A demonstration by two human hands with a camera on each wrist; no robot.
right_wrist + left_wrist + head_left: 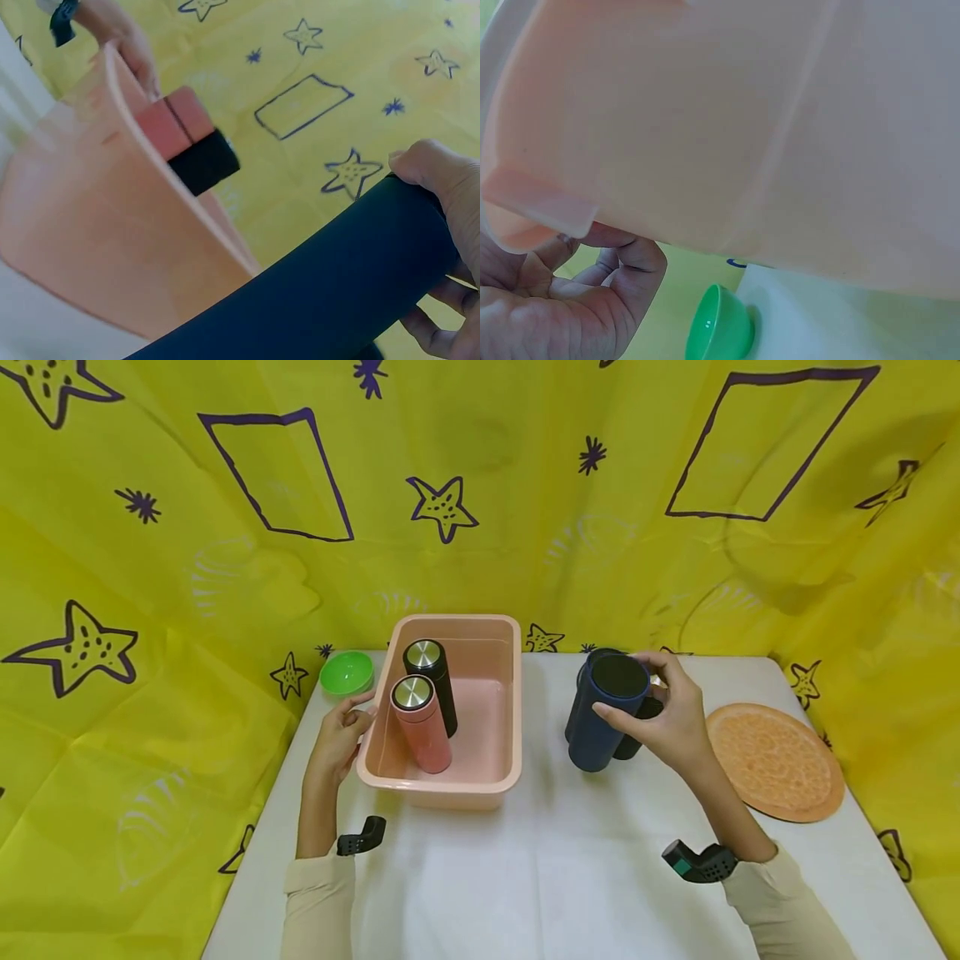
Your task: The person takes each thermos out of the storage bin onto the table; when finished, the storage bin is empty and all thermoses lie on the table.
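My left hand [335, 742] grips the left rim of a peach plastic tub [455, 796], its fingers curled at the edge in the left wrist view. Inside the tub, a pink thermos flask [426, 739] and a black thermos flask [444, 693] stand upright, both with silver-topped lids. To the tub's right, my right hand [675, 718] holds a dark blue flask [596, 739] near its top, thumb in front and fingers round the far side. Whether its base touches the table cannot be told. Partly hidden behind it are other dark containers, one a black one [628, 747] at its right.
A green bowl [347, 673] sits at the back left, beside the tub. On the right lies a round orange-brown patterned board or mat [776, 762]. A white-covered table [525, 877] holds everything, with yellow star-printed cloth [510, 577] hanging at the back and sides.
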